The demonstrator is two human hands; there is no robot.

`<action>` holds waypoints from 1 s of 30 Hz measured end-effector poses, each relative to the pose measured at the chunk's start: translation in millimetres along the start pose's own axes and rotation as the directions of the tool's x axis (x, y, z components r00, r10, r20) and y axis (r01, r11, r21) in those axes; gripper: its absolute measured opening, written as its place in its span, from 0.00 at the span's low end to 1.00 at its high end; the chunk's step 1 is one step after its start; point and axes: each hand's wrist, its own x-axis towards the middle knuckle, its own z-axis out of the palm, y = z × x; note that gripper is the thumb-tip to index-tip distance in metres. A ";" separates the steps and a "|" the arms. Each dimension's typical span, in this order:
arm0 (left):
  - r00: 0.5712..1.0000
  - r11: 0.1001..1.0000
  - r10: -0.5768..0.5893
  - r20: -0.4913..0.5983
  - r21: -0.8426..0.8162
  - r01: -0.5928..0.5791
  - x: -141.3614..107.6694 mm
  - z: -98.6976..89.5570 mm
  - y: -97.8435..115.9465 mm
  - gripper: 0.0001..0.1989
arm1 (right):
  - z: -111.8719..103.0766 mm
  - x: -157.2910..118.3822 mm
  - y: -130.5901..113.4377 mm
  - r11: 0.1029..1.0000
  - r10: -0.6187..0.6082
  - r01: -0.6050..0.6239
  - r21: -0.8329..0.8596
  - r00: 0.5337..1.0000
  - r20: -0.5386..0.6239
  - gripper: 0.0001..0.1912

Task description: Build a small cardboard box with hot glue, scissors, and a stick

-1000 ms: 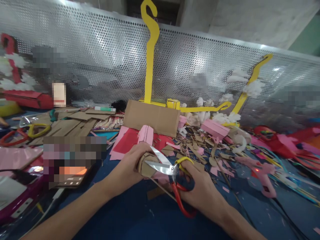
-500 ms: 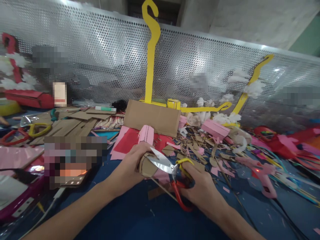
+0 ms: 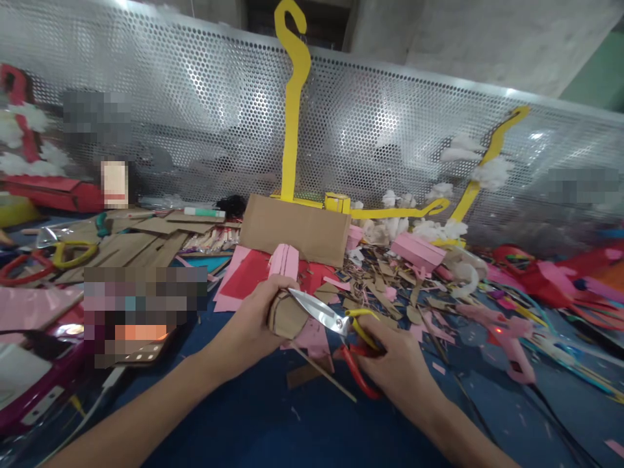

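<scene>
The left hand point(image 3: 253, 318) has its grip closed around a faceted cardboard piece point(image 3: 288, 318), held above the table point(image 3: 234, 422) with its bare brown end facing the camera. The right hand point(image 3: 392, 357) has its grip curled on the yellow and red handles of a pair of scissors point(image 3: 336, 322). The blades lie together, their tips at the piece's upper edge; whether they touch it, I cannot tell. A thin stick point(image 3: 326, 372) slants below the piece, over pink paper point(image 3: 312, 341). Beyond the left hand lie a red sheet point(image 3: 246, 276) and a leaning cardboard panel point(image 3: 295, 231), with a tall yellow hook point(image 3: 291, 130) behind. Scraps point(image 3: 375, 279) and a pink glue gun point(image 3: 511, 338) lie to the right, before a perforated metal screen point(image 3: 195, 97).
</scene>
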 end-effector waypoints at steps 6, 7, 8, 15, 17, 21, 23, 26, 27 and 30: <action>0.997 0.996 0.075 0.008 0.057 -0.075 2.6 -1.0 1.4 0.20 | -6.8 5.3 -7.2 0.999 -0.037 0.036 0.018 0.999 0.008 0.14; 0.996 0.993 0.091 0.012 0.079 -0.092 3.2 -1.6 2.6 0.20 | -7.7 5.7 -7.5 0.999 -0.039 0.039 0.017 0.999 0.013 0.17; 0.994 0.990 0.104 0.017 0.097 -0.105 3.7 -2.3 3.6 0.19 | -8.5 5.8 -7.7 0.999 -0.046 0.045 0.016 0.999 0.022 0.18; 0.991 0.979 0.123 0.054 0.155 -0.130 3.9 -4.8 4.3 0.21 | -8.5 4.5 -13.1 0.999 -0.036 0.034 0.033 0.996 0.082 0.15; 0.990 0.975 0.125 0.066 0.177 -0.135 3.5 -5.0 4.4 0.22 | -8.3 4.3 -15.8 0.999 -0.028 0.025 0.034 0.994 0.104 0.14; 0.985 0.967 0.151 0.089 0.192 -0.165 3.9 -5.3 6.0 0.19 | -9.9 3.5 -19.1 1.000 -0.009 0.005 0.024 0.985 0.175 0.11; 0.984 0.968 0.151 0.094 0.186 -0.166 4.5 -5.7 6.8 0.18 | -10.8 2.9 -18.8 1.000 0.023 -0.026 0.012 0.979 0.203 0.10; 0.983 0.968 0.155 0.102 0.184 -0.172 4.9 -6.2 6.5 0.16 | -10.1 2.2 -15.7 0.999 0.044 -0.047 0.009 0.977 0.207 0.11; 0.982 0.967 0.158 0.102 0.185 -0.175 4.8 -6.2 5.9 0.16 | -9.2 2.0 -14.2 0.999 0.038 -0.042 0.012 0.979 0.200 0.11; 0.981 0.966 0.170 0.091 0.182 -0.185 4.6 -5.3 3.1 0.15 | -5.9 1.5 -9.5 1.000 0.009 -0.014 0.027 0.981 0.195 0.11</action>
